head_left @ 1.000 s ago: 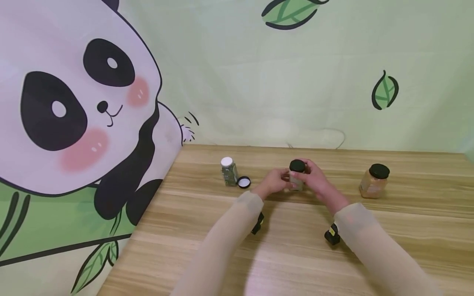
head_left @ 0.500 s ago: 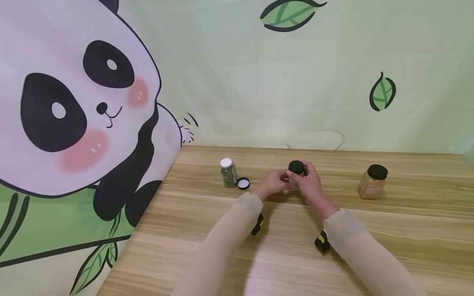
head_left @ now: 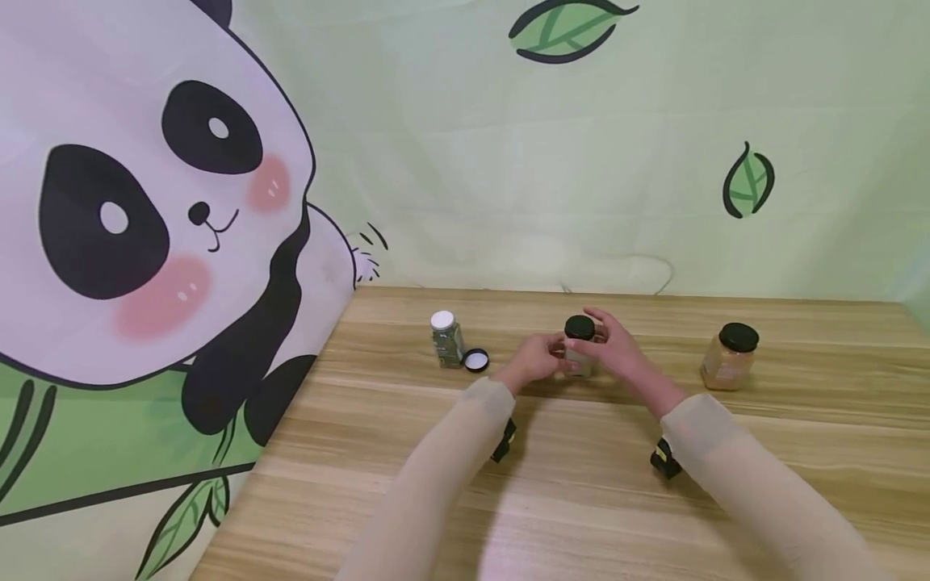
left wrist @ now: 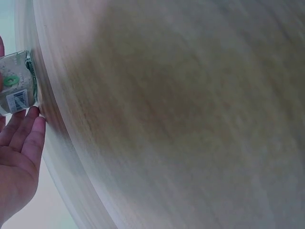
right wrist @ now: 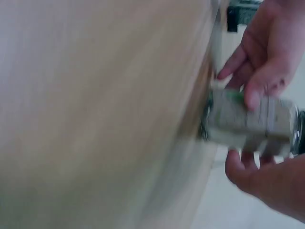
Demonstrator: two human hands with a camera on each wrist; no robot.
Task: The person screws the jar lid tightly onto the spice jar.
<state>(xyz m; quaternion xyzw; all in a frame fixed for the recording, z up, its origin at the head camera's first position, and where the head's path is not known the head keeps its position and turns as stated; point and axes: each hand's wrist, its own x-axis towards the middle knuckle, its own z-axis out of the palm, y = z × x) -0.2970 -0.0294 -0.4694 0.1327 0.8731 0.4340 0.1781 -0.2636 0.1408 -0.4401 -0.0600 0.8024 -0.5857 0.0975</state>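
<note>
A small clear jar (head_left: 580, 367) with a black lid (head_left: 580, 327) stands upright near the back of the table, between both hands. Its label, with a barcode and a green mark, shows in the left wrist view. My left hand (head_left: 536, 359) holds the jar low on its left side; in the right wrist view the thumb (right wrist: 253, 98) lies on the label. On the other side is my right hand (head_left: 619, 347), its thumb in front of the jar just under the lid. Its index finger points up and away from the lid, with a gap beside the jar.
A jar of green contents (head_left: 448, 349) with a white top stands to the left. Beside it a black cap (head_left: 475, 361) lies with its white inside up. An orange-filled jar (head_left: 729, 365) with a black lid stands right on the wooden table (head_left: 567, 516). A panda-printed cloth hangs behind.
My right hand first swung in with its thumb up at the lid. Now its wrist has swung back out to the right and the fingers have spread. The left hand stays on the jar.
</note>
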